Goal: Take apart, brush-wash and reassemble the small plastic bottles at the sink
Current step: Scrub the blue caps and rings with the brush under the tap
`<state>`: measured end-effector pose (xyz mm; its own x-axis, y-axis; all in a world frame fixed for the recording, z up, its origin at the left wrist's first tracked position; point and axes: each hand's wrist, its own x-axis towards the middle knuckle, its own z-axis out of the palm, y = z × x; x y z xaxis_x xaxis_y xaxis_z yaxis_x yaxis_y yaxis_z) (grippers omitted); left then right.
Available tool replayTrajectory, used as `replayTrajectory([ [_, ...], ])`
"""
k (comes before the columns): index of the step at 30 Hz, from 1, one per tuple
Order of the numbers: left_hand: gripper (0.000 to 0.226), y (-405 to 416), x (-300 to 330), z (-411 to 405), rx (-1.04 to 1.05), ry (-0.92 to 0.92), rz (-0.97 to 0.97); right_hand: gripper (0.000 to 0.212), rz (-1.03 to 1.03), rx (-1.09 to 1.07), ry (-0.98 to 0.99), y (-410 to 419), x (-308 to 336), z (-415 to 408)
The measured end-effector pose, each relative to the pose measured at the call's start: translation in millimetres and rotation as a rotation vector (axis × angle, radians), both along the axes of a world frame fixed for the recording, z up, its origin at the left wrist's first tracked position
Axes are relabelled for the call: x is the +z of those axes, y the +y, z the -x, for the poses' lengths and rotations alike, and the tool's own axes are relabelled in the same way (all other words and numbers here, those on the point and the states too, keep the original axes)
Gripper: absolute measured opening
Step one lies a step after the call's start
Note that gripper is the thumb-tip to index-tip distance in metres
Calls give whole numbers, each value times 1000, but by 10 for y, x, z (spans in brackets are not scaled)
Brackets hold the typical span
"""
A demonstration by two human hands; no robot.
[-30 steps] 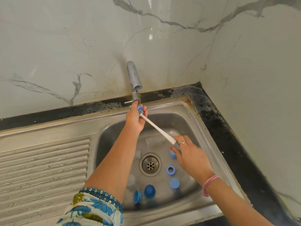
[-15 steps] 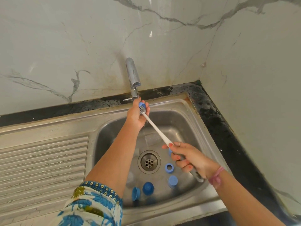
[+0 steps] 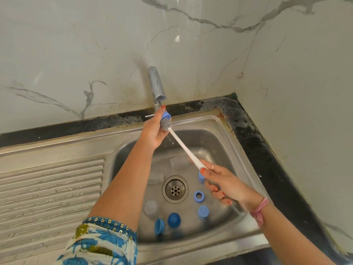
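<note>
A: What is the left hand (image 3: 152, 131) doing?

B: It is holding a small blue cap (image 3: 165, 116) right under the tap (image 3: 157, 84). Its fingers are curling round the cap.

A: And the right hand (image 3: 223, 183)?

B: It is gripping the end of the brush (image 3: 183, 146), with its fingers wrapping tight round the white handle. The grey bristle end is sitting just below the cap, touching the left hand.

A: Is water coming out?

B: A thin line is running down onto the cap, and a few drops are falling under the hand.

A: Where are the other pieces?

B: They are lying in the sink (image 3: 236, 148). A blue ring (image 3: 199, 196) is sitting beside the drain (image 3: 175, 189), and a blue lid (image 3: 203, 211) is sitting near it. Two more blue caps (image 3: 168, 221) are lying at the near side. A clear bottle (image 3: 179, 162) is lying down behind the drain, and a clear cup (image 3: 151, 207) is standing to the left (both are hard to see).
</note>
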<state>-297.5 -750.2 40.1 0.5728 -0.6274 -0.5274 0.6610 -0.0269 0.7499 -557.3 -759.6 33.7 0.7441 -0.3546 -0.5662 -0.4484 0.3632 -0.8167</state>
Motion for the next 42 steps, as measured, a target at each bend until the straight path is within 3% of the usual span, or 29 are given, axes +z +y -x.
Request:
replayTrajectory([
  [2, 38, 17, -18, -39, 25, -99, -122, 45, 847, 217, 329, -75, 23, 33],
  [3, 41, 30, -33, -33, 41, -112, -169, 51, 1160, 320, 478, -107, 20, 50],
  [5, 43, 31, -42, 3, 67, -79, -215, 67, 1540, 367, 583, -126, 13, 52],
  [7, 45, 18, -32, 18, 76, -47, -203, 76, 1628, 396, 595, -136, 22, 24],
  [9, 48, -7, -18, -13, 59, -61, -197, 73, 1599, 360, 591, -120, 4, 1],
  [10, 45, -12, -9, -23, 54, -70, -182, 67, 1485, 302, 537, -109, -12, -11],
  [11, 39, -12, -7, -29, 51, -71, -152, 59, 1269, 222, 422, -85, -38, -21],
  [15, 21, 54, -1, 30, 29, 50, 139, 39, 43, -118, -32, 49, 41, 35],
  [16, 23, 67, -4, 51, 27, 78, 226, 40, -133, -150, -83, 50, 90, 65],
  [18, 28, 71, -24, 75, 76, 97, 293, 44, -258, -162, -131, 3, 162, 125],
  [22, 37, 118, -90, 48, 246, 121, 241, 41, -52, -194, -93, -132, 256, 199],
  [27, 45, 110, -174, 174, 137, 157, 318, 54, 221, -205, -99, 10, 336, -34],
  [29, 53, 72, -164, 186, 161, 140, 330, 55, 406, -122, -65, 166, 349, -119],
  [33, 46, 118, -185, 74, 177, 58, 294, 59, 764, -9, 53, 459, 335, -111],
  [42, 50, 219, -202, -12, -11, -177, 185, 55, 817, -22, 50, 328, 379, -141],
])
